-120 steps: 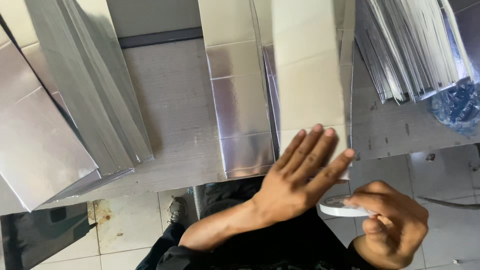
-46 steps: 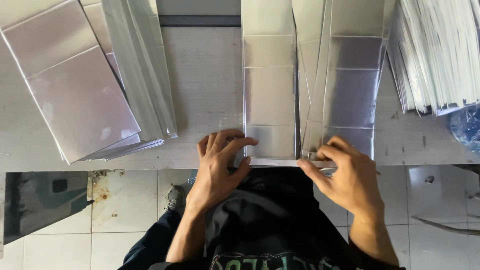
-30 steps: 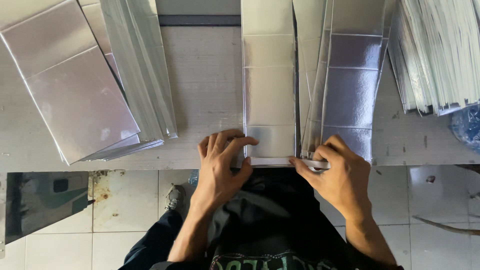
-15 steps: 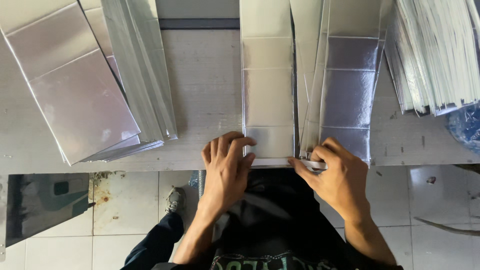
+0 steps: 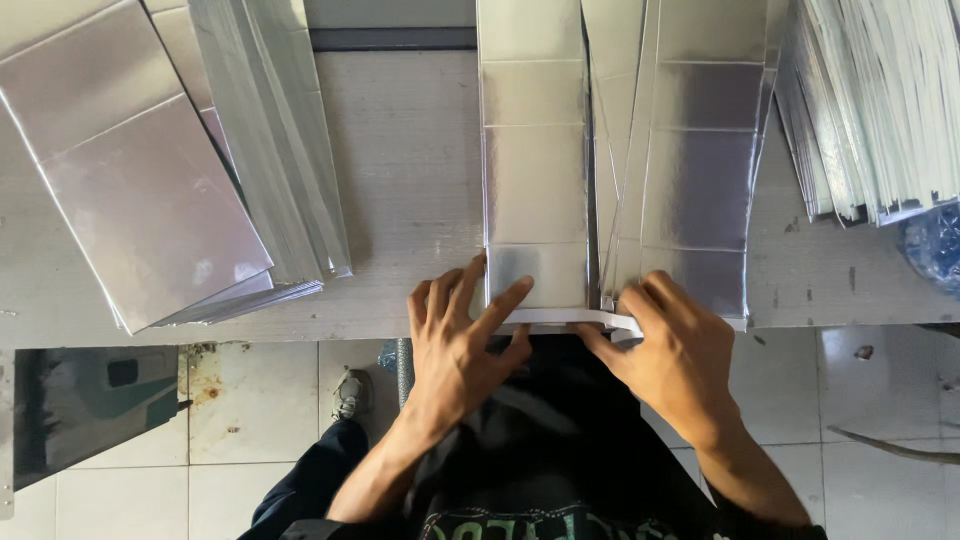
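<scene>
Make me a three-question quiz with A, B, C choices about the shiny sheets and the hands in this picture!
1. Where is the left hand?
A. On the near end of the silver sheet at the table edge
B. On the floor tiles
C. On the pile at far right

2. What colour is the strip along the sheet's near edge?
A. Red
B. White
C. Green

3. How is the right hand placed?
A. Raised in the air
B. Behind the person's back
C. Fingers pressed on the strip's right end

Answers:
1 A, its fingers spread flat on the sheet's end.
2 B, it looks plain white against the silver.
3 C, the fingertips meet the strip there.
</scene>
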